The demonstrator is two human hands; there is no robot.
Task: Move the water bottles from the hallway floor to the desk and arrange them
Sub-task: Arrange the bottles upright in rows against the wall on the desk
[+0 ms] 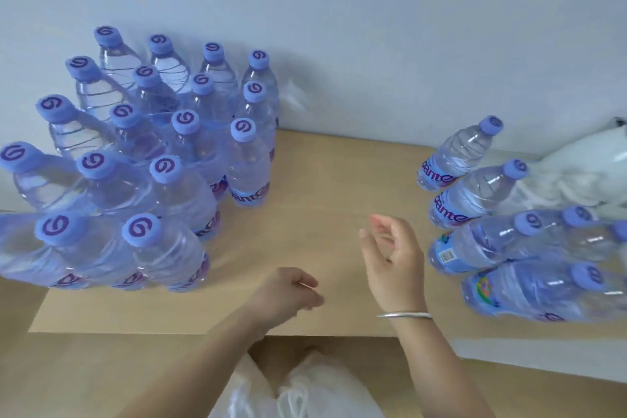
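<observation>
Bottles (pixel 142 153) of water stand packed in rows at my ten o'clock on the pale wooden worktop (pixel 315 187), each with a lilac cap printed with a purple swirl. Purple lettering wraps the lower bodies, but only "ante" reads on the nearest front one; the rest curls out of sight. At my three o'clock a second group (pixel 481 214) stands in a loose column, two showing the same partial word, one turned to a barcode and one to a coloured logo too smeared to read. The bottles furthest right blur and run off the edge.

My left hand (pixel 291 292) hovers low over the worktop at six o'clock, fingers curled in, holding nothing I can see. My right hand (pixel 393 254), a silver bangle (pixel 403 315) on its wrist, hangs just beside the right group, fingers loosely bent and empty. White plastic bags (pixel 298 394) sit below the worktop edge, partly hidden by my forearms; another white bundle (pixel 583 173) is cut off at two o'clock.
</observation>
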